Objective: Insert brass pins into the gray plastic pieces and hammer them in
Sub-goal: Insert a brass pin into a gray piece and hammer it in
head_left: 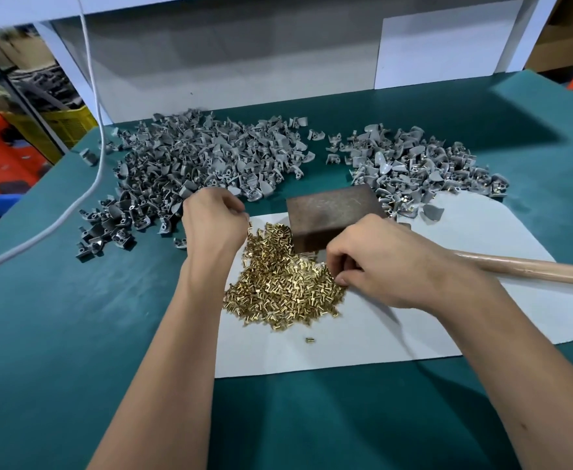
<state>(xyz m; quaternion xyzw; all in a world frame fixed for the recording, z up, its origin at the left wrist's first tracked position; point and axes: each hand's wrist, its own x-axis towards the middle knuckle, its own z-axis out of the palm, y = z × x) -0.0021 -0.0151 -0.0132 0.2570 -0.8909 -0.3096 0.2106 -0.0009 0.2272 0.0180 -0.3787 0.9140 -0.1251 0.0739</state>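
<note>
No text, label, brand, number or sign can be read anywhere in the view. The white sheet (363, 337) under both hands is blank, and so is the white panel (444, 45) standing far beyond the right hand (380, 266). The dark block (329, 215) between and just beyond the hands bears only scratches, and the yellow crate (64, 125) far off past the left hand (213, 222) shows no legible marking.
</note>
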